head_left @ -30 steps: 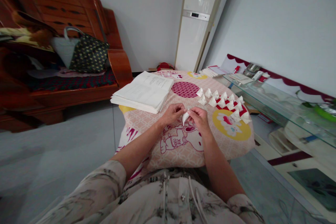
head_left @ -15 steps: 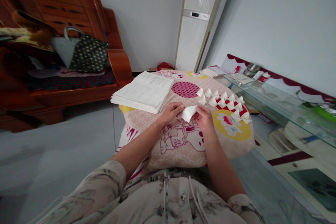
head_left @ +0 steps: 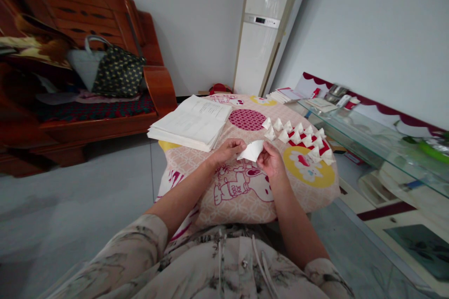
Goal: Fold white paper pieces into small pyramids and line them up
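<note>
A small piece of white paper is stretched between my two hands above the patterned tablecloth. My left hand pinches its left edge between thumb and fingers. At the right edge, my right hand grips it the same way. The paper looks slightly curved, with a point at its lower left. Beyond my right hand stand several small folded white paper pyramids in rough rows. To the far left of my hands lies a thick stack of white paper sheets, with print on the top sheet.
A glass-topped cabinet runs along the right wall, with a metal container and other items on it. Papers lie at the table's far right edge. A wooden bench holding bags stands left; a tall white air conditioner is behind.
The paper between my hands has been turned and opened a little, from a downward-pointing shape to a wider, curved one. Both hands have shifted only slightly.
</note>
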### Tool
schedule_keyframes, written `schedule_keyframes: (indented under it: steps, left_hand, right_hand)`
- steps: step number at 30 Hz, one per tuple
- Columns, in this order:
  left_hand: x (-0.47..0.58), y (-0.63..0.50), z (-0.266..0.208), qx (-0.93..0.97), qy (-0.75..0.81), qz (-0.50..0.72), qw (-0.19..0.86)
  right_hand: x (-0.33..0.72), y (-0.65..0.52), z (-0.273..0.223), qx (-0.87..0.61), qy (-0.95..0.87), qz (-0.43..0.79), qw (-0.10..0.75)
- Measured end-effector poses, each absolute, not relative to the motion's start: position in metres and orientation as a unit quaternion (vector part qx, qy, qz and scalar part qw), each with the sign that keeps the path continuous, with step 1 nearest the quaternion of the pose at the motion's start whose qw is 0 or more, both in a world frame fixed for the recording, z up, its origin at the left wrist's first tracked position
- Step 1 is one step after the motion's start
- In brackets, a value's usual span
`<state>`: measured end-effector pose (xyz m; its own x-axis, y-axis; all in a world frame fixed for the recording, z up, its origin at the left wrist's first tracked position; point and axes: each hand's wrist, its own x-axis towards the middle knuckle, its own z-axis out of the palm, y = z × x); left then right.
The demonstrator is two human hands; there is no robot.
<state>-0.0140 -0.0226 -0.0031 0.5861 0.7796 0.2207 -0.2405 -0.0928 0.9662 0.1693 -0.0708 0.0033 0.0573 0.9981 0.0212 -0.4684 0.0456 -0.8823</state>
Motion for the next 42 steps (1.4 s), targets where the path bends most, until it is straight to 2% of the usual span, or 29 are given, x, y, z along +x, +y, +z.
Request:
schedule_keyframes:
  steps: [12,16,24,42]
  left_hand:
    - [-0.014,-0.025,-0.004,0.562,0.226,0.417,0.677]
    - [-0.013,-0.026,0.000,0.558,0.218,0.387,0.701]
    - [-0.015,-0.022,-0.005,0.543,0.202,0.311,0.754]
    - [-0.009,-0.017,-0.016,0.438,0.175,0.304,0.828]
  right_hand:
    - [0.165,-0.068,-0.004,-0.351,-0.373,0.603,0.612]
    - [0.163,-0.067,-0.006,-0.358,-0.360,0.591,0.627]
    - [0.159,-0.070,-0.006,-0.377,-0.401,0.591,0.589]
    - [0.159,-0.066,-0.011,-0.379,-0.356,0.612,0.596]
